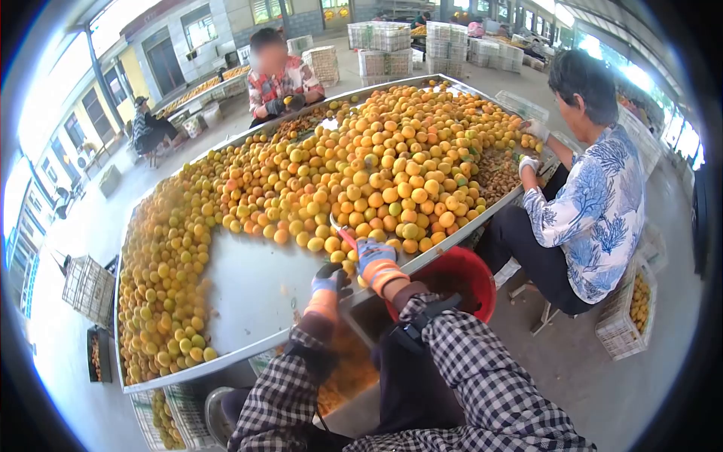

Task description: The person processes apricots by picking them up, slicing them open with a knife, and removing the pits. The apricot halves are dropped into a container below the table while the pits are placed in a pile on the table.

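Note:
A large pile of yellow-orange fruit (392,158) covers much of a metal-topped table (252,282). My right hand (376,260), in a grey and orange glove, is closed around the red handle of a small curved tool (344,232), whose tip points into the fruit. Just left of it, my left hand (330,282), gloved in the same colours with dark fingertips, is over the table's near edge with its fingers curled. Whatever it holds, if anything, is hidden. One fruit (363,281) lies between my hands.
A red bucket (482,282) stands below the near edge. One person (595,188) sits at the right, another (279,75) at the far side, both with gloved hands at the fruit. White crates (384,64) are stacked behind; a crate of fruit (625,324) stands at lower right.

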Demonstrator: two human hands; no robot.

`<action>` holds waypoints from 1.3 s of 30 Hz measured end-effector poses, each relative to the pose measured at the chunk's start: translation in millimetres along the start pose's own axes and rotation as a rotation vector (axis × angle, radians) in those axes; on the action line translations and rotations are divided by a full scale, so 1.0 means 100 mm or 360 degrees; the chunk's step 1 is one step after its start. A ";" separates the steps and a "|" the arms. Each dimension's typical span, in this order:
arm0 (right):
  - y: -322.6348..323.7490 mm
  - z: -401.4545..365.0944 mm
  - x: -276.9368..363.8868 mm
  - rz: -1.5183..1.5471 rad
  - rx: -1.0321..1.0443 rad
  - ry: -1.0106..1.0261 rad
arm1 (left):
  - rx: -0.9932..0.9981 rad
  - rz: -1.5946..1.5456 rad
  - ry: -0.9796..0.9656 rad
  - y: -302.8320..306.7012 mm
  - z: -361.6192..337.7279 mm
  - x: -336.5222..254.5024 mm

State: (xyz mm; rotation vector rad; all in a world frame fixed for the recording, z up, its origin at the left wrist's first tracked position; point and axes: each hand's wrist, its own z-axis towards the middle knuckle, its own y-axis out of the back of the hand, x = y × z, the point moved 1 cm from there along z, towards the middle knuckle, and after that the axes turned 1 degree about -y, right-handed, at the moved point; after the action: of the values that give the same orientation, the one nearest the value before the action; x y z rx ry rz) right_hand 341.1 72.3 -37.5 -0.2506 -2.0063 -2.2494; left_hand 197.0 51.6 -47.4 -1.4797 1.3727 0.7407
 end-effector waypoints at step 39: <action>0.46 1.33 -1.66 0.0305 -0.0008 -0.0493 | 0.0154 0.2243 -0.1121 -0.93 2.54 -0.95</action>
State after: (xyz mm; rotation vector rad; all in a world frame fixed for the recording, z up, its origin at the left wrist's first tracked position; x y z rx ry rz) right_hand 518.7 195.5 -11.1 -0.8007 -2.0104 -2.2051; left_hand 312.1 314.2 -32.1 0.1194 1.6646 1.7696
